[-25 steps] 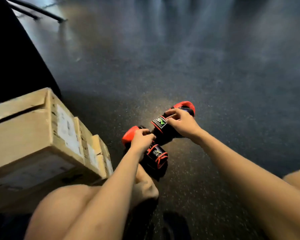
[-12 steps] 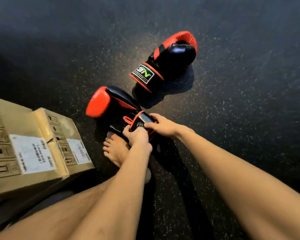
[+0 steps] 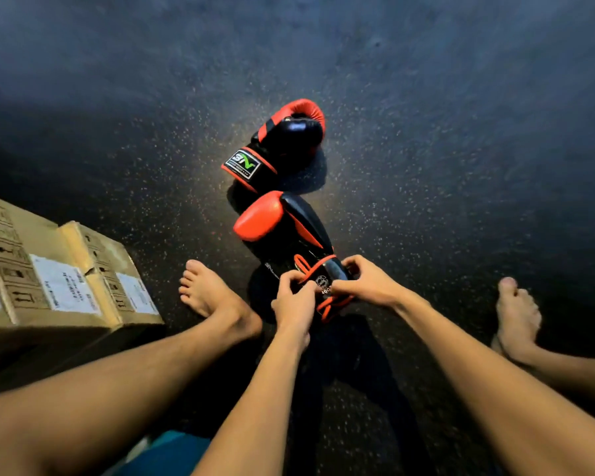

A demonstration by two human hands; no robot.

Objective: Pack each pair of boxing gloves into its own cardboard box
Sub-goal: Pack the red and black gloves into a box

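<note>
Two black-and-red boxing gloves lie on the dark speckled floor in front of me. The far glove (image 3: 282,140) lies alone, its cuff with a green-and-white logo turned toward me. The near glove (image 3: 282,228) points its red tip to the left. My left hand (image 3: 294,298) and my right hand (image 3: 364,285) both grip its cuff and red-edged wrist strap, fingers curled around them. Cardboard boxes (image 3: 66,269) with white labels stand closed at my left.
My bare left foot (image 3: 213,295) rests on the floor between the boxes and the near glove. My right foot (image 3: 517,314) is out at the right. The dark floor (image 3: 461,166) stretches away beyond the gloves.
A second ago each hand held one glove. Both hands then came onto the near glove's cuff and stay there; the far glove lies released. The camera has tilted down.
</note>
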